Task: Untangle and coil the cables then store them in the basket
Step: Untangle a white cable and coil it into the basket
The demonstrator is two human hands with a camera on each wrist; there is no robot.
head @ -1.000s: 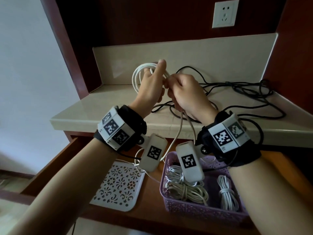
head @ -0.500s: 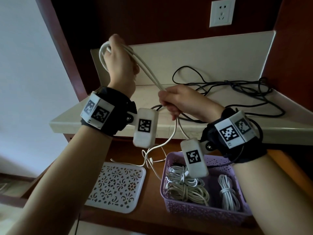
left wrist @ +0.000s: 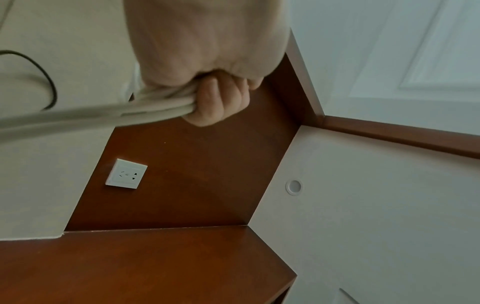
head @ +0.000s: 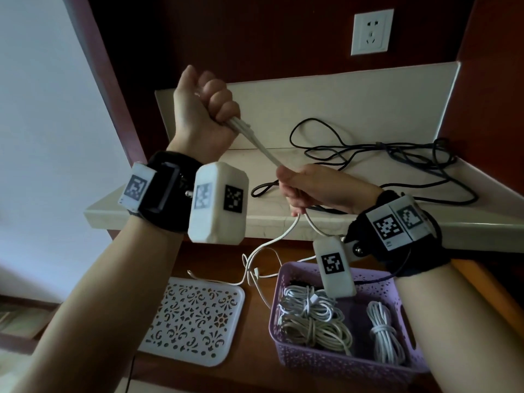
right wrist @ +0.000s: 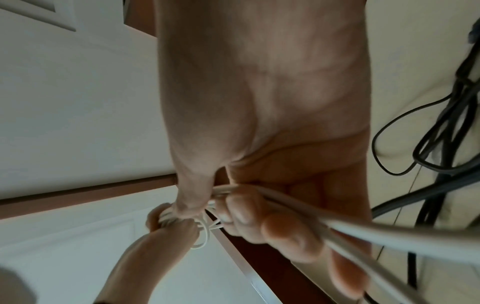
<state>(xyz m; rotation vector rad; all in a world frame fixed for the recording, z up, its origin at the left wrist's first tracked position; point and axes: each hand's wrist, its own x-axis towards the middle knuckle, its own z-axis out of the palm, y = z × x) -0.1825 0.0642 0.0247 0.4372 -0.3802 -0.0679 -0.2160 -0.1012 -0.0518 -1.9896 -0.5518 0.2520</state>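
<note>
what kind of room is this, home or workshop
Likely a home or hotel room, at a built-in wooden desk nook: a stone-look counter with a wall socket above it, dark wood panelling, and a panelled white door nearby.

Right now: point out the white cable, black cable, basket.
white cable point(head: 256, 140), head view, taut stretch between hands.
black cable point(head: 397, 154), head view, tangle on the counter.
basket point(head: 340, 363), head view, front wall.

white cable point(head: 256, 144) blurred, loops hidden in fist

Bare forearms, black wrist straps point(head: 167, 191), white camera pods point(head: 217, 202) (black square-patterned tags), silver pivot screw point(head: 359, 251)
</note>
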